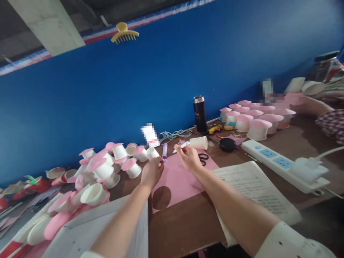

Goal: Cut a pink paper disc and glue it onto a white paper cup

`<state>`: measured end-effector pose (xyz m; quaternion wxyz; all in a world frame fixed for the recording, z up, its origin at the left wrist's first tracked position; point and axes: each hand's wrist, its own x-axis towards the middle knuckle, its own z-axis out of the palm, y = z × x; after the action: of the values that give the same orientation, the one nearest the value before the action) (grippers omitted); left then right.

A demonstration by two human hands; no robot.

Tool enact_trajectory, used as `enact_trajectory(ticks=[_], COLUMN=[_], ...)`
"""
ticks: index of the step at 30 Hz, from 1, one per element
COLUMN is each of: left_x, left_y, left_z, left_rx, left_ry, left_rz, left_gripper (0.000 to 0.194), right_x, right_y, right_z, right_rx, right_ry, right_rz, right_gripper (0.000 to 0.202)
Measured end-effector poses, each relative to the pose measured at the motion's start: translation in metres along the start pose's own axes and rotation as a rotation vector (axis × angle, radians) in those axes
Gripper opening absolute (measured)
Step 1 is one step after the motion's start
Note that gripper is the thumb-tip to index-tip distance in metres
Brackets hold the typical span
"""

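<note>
My left hand [152, 171] holds a purple glue stick [165, 151] upright by its lower end, over the far edge of a pink paper sheet [182, 181]. My right hand [189, 156] grips a white pen-like stick [181, 146], pointing left toward the glue stick. The two hands are close together above the sheet. The pink sheet lies on the brown table [185, 224] and has a round hole [161, 197] cut in its near left part. A white paper cup [199, 142] lies on its side just behind my right hand.
A heap of white cups with pink round lids [102, 170] fills the left side; a neater group [254, 118] stands at the back right. A black flask [200, 114], black scissors [203, 158], a black disc [227, 144], a white power strip [285, 165] and printed pages [255, 188] lie around. Another person's arm [319, 107] is at far right.
</note>
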<state>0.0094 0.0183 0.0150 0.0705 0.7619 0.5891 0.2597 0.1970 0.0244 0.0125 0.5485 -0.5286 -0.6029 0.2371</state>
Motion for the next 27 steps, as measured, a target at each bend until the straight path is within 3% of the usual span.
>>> enact_trajectory(ticks=[4,9,17,27], left_x=[-0.033,-0.040,-0.040,-0.040], left_y=[-0.013,-0.018,-0.034,-0.029], left_z=[-0.001,0.003,0.001,0.001], left_rx=[0.077,0.076,0.047,0.005], left_ry=[0.148,0.275,0.278,0.249], left_rz=[0.107,0.201,0.225,0.273], left_gripper=[0.019,0.021,0.016,0.017], right_x=[-0.010,-0.026,-0.032,-0.036], right_y=[-0.007,-0.020,-0.024,-0.023], right_z=[0.005,0.014,0.018,0.022], right_rx=[0.054,0.134,0.116,0.131], right_ry=[-0.059,-0.169,-0.194,-0.248], right_rz=[-0.006,-0.141,-0.228,-0.225], right_gripper=[0.032,0.019,0.014,0.014])
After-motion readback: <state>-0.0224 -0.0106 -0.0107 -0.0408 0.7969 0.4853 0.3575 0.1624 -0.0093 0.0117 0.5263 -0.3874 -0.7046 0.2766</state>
